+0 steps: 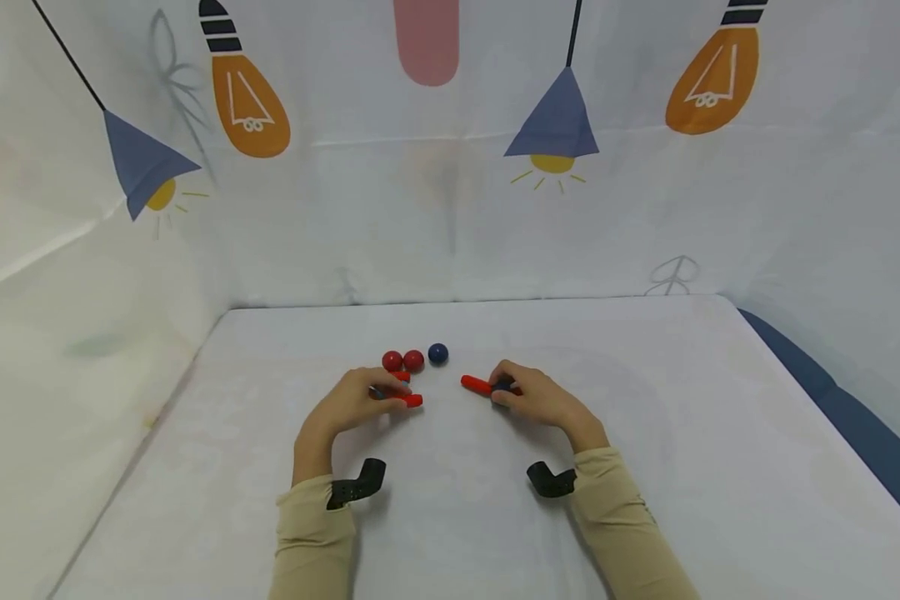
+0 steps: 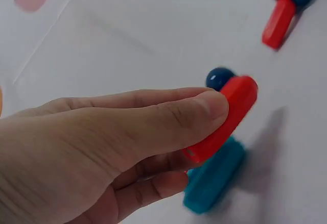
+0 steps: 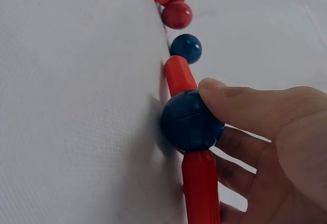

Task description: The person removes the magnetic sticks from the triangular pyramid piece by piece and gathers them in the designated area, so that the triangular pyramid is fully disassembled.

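Note:
My left hand (image 1: pixel 351 402) pinches a short red rod (image 2: pixel 232 109) between thumb and fingers. Just beneath that rod in the left wrist view lies a teal rod (image 2: pixel 217 175), and a second red rod (image 1: pixel 401 377) shows beyond the fingers in the head view. My right hand (image 1: pixel 536 397) grips a dark blue ball (image 3: pixel 188 121), its thumb on the ball's side. One red rod (image 3: pixel 179 75) joins the ball on the far side, and another red rod (image 3: pixel 201 185) extends from its near side, close to the curled fingers.
Two red balls (image 1: pixel 413 360) sit side by side behind the left hand, with a loose blue ball (image 1: pixel 438 354) to their right. All lie on a white-covered table (image 1: pixel 450 500). A white curtain (image 1: pixel 450 208) printed with lamps and bulbs hangs behind the table.

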A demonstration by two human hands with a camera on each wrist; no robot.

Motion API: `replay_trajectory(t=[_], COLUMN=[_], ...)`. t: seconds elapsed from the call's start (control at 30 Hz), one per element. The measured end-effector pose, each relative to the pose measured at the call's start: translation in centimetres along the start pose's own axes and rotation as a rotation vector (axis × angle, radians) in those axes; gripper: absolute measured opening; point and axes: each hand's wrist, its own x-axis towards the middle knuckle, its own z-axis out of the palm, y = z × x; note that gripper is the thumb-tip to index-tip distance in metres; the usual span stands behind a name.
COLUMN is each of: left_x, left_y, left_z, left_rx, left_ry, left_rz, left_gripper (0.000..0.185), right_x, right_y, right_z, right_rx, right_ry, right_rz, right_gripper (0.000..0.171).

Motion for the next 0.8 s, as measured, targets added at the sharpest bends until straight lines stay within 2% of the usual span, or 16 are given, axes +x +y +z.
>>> replay_trajectory(t=[0.1,0.27,0.4,0.53,0.67,0.8], left_x=[-0.6,-0.8,-0.7,-0.7,-0.8,-0.6], left_y=[-1.0,-1.9,-2.1,-2.2,-2.3,-1.7], left_z=[-0.6,-0.9,-0.8,-0.6,-0.5,-0.2], left_rx=[-0.008,-0.040,-0.051,-0.057,-0.072,-0.080], left_ry=[0.022,0.020,0.020,0.021,0.022,0.061], left_rz=[-0.037,-0.106,-0.096,-0.124,-0.151,-0.115], left_gripper=[0.016,0.012,0.011,0.010,0.009,0.008], right_x=[0.0,-0.1,-0.3,-0.4,-0.4,-0.4], right_y=[0.2,0.2,0.1,0.0,0.0,0.0], right_z=[-0.1,-0.1,-0.2,-0.3,-0.4,-0.5], right_rx=[0.003,0.009,0.021,0.027,0.018,0.004], right_ry=[-0.003,-0.010,-0.026,-0.039,-0.041,-0.043], right_rz=[0.004,-0.004,0.022,0.047,0.033,0.007], right_gripper=[0.018,0.018,0.019,0.019,0.020,0.020])
